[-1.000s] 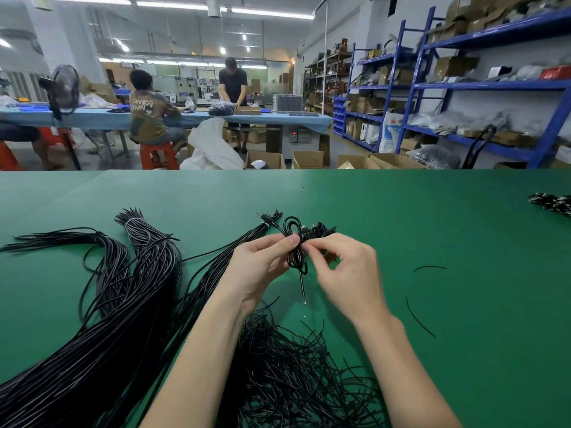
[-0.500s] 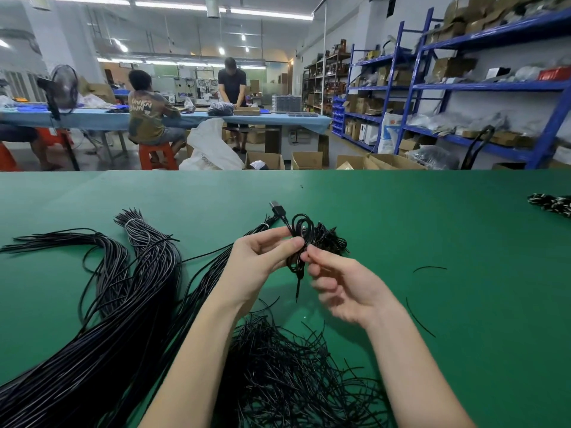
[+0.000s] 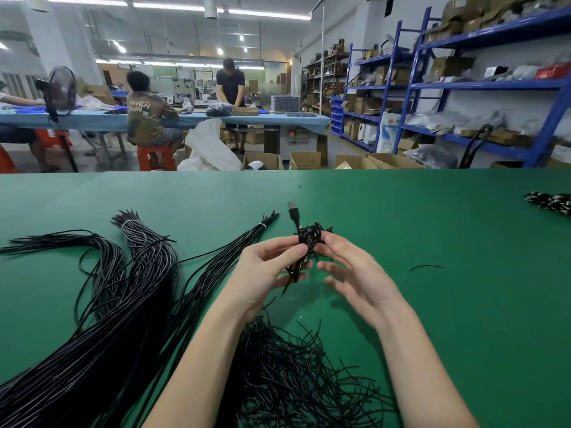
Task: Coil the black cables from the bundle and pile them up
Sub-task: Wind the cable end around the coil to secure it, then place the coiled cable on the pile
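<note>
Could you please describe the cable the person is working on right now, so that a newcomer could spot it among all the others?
On the green table, look between the left hand and the right hand, above the table's middle. The coiled cable is pinched there in the left hand's fingers. Unlike the long straight bundles lying at left, it is a small tight knot with a plug sticking up.

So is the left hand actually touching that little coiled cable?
Touching. The head view shows the left hand pinching the coiled cable between thumb and fingers, the cable's tail hanging below.
</note>
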